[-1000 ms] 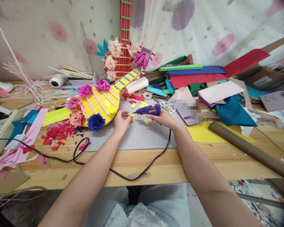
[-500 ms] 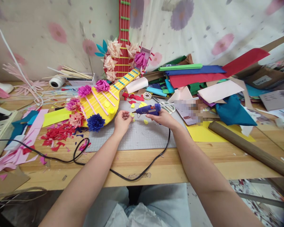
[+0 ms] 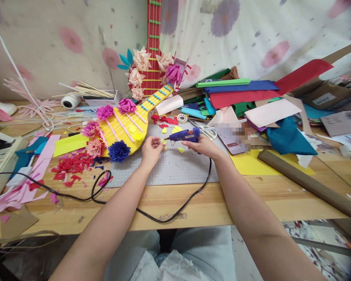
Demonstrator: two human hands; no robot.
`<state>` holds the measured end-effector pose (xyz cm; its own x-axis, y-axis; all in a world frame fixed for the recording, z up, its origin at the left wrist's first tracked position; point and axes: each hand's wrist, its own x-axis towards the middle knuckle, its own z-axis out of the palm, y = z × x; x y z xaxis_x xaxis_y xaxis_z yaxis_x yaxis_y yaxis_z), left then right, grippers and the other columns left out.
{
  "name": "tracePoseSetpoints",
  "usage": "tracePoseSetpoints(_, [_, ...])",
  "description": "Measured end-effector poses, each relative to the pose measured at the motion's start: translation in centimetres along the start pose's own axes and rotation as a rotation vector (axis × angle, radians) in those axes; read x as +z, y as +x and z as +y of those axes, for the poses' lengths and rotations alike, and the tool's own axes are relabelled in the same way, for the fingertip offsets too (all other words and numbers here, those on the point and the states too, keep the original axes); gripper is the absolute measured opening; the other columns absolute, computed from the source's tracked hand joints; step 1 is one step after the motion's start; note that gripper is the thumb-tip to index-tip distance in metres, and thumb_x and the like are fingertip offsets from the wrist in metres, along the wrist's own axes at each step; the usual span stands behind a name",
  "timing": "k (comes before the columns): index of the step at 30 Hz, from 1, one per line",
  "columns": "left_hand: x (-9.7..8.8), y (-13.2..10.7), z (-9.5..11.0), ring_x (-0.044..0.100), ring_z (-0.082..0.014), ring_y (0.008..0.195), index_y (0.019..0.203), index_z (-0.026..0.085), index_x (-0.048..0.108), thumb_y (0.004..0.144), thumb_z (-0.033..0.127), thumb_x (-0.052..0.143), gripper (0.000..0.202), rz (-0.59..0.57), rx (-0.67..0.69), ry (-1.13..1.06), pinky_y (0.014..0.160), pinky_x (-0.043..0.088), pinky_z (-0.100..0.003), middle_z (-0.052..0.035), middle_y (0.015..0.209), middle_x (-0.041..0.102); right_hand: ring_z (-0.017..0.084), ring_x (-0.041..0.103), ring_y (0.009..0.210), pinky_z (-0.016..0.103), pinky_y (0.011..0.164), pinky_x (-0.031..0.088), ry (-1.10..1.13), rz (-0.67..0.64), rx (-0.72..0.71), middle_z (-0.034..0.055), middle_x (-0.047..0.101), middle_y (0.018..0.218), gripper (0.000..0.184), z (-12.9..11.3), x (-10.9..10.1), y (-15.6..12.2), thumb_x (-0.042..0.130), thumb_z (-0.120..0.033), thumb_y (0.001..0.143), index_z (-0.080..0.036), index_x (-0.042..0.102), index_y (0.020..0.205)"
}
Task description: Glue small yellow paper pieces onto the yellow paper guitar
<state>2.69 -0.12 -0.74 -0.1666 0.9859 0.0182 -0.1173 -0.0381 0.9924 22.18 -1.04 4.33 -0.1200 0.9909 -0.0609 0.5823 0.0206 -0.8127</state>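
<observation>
My right hand (image 3: 202,146) grips a blue hot glue gun (image 3: 183,135) whose nozzle points left at a small yellow paper piece (image 3: 163,143) pinched in the fingers of my left hand (image 3: 151,150). Both hands hover over a grey cutting mat (image 3: 169,168). The gun's black cable (image 3: 152,212) loops across the table's front edge. Just left of my left hand lies a yellow paper guitar (image 3: 125,130) decked with pink, magenta and blue paper flowers. More yellow scraps (image 3: 180,150) lie on the mat near the nozzle.
A red paper guitar (image 3: 151,58) leans on the back wall. Coloured paper sheets (image 3: 245,93) pile up at the right, with a brown cardboard tube (image 3: 307,183) in front. Red paper scraps (image 3: 71,164) and pink strips lie at the left. Scissors (image 3: 206,132) rest behind the glue gun.
Hardly anything has moved; the glue gun and my right hand have shifted very slightly, and the nozzle stays at the yellow piece in my left hand.
</observation>
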Motion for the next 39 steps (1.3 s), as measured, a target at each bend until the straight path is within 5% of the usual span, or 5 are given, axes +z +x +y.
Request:
tracePoseSetpoints(11, [0.0, 0.0, 0.0, 0.064, -0.0119, 0.062, 0.078, 0.016, 0.05, 0.062, 0.016, 0.069, 0.025, 0.015, 0.01, -0.011, 0.06, 0.053, -0.025, 0.004, 0.068, 0.053, 0.007, 0.041, 0.045, 0.021, 0.044, 0.034, 0.038, -0.009, 0.021, -0.0015, 0.054, 0.056, 0.044, 0.5, -0.9, 0.0, 0.065, -0.058, 0.062, -0.016, 0.06, 0.071])
tracePoseSetpoints(18, [0.0, 0.0, 0.1, 0.065, -0.0143, 0.07, 0.081, 0.015, 0.056, 0.063, 0.017, 0.067, 0.021, 0.01, 0.021, -0.087, 0.062, 0.053, -0.026, 0.0014, 0.071, 0.056, 0.01, 0.046, 0.045, 0.023, 0.046, 0.037, 0.123, 0.353, 0.138, -0.0005, 0.051, 0.051, 0.042, 2.0, 0.0, 1.6, 0.057, -0.056, 0.07, -0.015, 0.062, 0.071])
tracePoseSetpoints(28, [0.1, -0.7, 0.8, 0.066, -0.0136, 0.072, 0.071, 0.015, 0.055, 0.062, 0.024, 0.07, 0.02, 0.008, -0.001, -0.25, 0.067, 0.053, -0.026, 0.0019, 0.069, 0.06, 0.028, 0.061, 0.091, 0.036, 0.077, 0.044, -0.144, 0.495, 0.187, 0.015, 0.066, 0.093, 0.044, 3.6, 2.2, 3.6, 0.053, -0.049, 0.076, -0.012, 0.061, 0.099])
tracePoseSetpoints(39, [0.5, -1.3, 3.0, 0.068, -0.0138, 0.072, 0.072, 0.014, 0.049, 0.07, 0.007, 0.06, 0.013, 0.073, -0.232, -0.464, 0.071, 0.053, -0.026, -0.0007, 0.069, 0.063, 0.031, 0.053, 0.099, 0.039, 0.082, 0.04, -0.522, 0.521, 0.056, 0.0197, 0.06, 0.099, 0.048, 2.5, 0.8, 1.6, 0.059, -0.051, 0.071, -0.01, 0.054, 0.095])
